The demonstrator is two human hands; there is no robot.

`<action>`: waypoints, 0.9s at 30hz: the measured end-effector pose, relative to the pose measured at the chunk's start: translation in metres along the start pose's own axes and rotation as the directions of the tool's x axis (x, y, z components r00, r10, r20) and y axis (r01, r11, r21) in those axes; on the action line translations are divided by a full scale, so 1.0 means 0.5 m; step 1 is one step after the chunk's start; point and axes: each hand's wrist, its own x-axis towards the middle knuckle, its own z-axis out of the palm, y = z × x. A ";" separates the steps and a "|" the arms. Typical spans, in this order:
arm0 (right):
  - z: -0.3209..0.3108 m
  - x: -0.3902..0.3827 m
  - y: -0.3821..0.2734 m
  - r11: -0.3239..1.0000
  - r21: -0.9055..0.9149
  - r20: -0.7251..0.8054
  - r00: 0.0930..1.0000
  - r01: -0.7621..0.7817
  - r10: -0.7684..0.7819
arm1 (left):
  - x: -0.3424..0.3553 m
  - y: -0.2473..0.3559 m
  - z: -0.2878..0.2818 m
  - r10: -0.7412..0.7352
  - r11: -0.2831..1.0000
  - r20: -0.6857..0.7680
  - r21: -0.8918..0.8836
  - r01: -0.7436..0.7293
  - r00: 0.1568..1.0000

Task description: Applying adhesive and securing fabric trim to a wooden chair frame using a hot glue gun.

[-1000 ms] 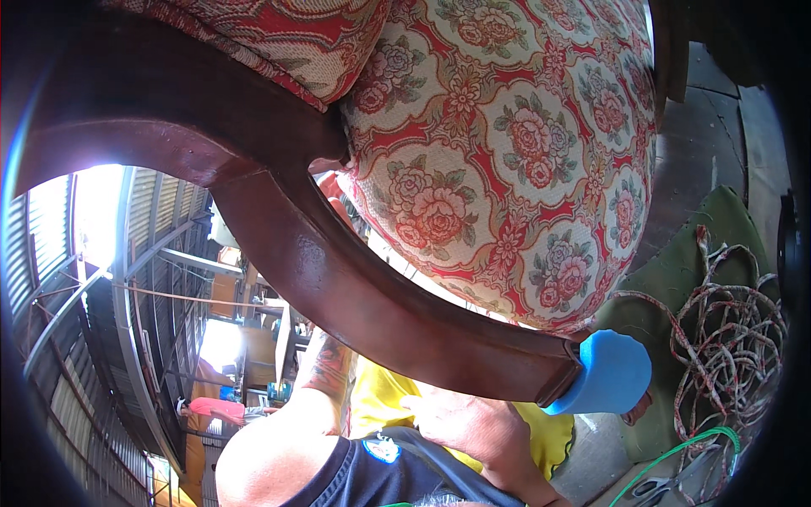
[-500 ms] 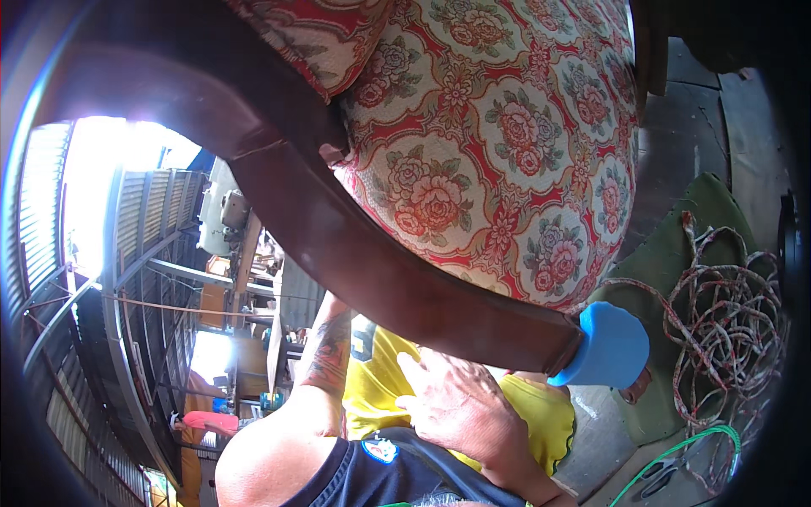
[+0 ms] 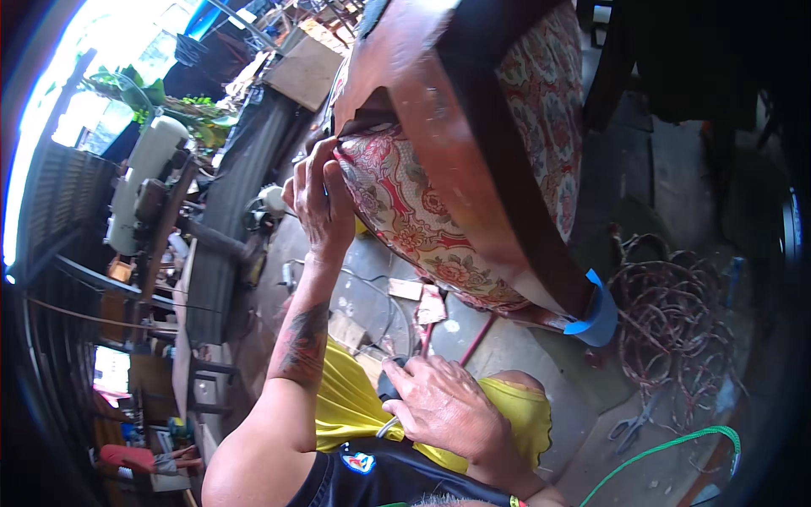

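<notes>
In front of me is a chair with a brown wooden frame (image 3: 481,160) and rose-patterned upholstery (image 3: 414,203), tipped at an angle. My left hand (image 3: 325,207) reaches up to the fabric's edge beside the wood, fingers bent and pinching or pressing there; the fingertips are partly hidden. Low over my lap, my right hand (image 3: 452,406) is closed around a dark tool (image 3: 389,382) with a grey part below it. Most of that tool is covered by the hand, so its kind is unclear. A blue cover (image 3: 596,313) wraps the near end of the frame.
To the right lie a tangled heap of red-and-white rope (image 3: 672,317), scissors (image 3: 632,429) and a green cord (image 3: 667,452). Scraps (image 3: 405,289) and a hose lie on the floor under the chair. A pale tank (image 3: 148,182) stands at left. Another person in red (image 3: 127,459) is at lower left.
The chair has turned and tilted, so its wooden side and fabric edge now show. My left hand has come into sight at that edge. A dark tool now shows in my right hand.
</notes>
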 end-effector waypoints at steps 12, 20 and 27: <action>0.081 0.069 -0.034 0.904 -0.337 -0.023 0.962 -0.264 0.273 | 0.003 0.001 -0.020 -0.051 0.986 0.030 -0.156 0.055 0.998; 0.120 0.194 -0.012 0.871 -0.472 0.051 0.982 -0.136 0.181 | 0.005 -0.017 -0.037 -0.068 0.962 0.073 -0.259 0.085 0.995; 0.187 0.283 0.036 0.823 -0.521 0.095 0.943 -0.225 0.318 | 0.007 -0.016 -0.037 -0.083 0.955 0.074 -0.278 0.100 0.994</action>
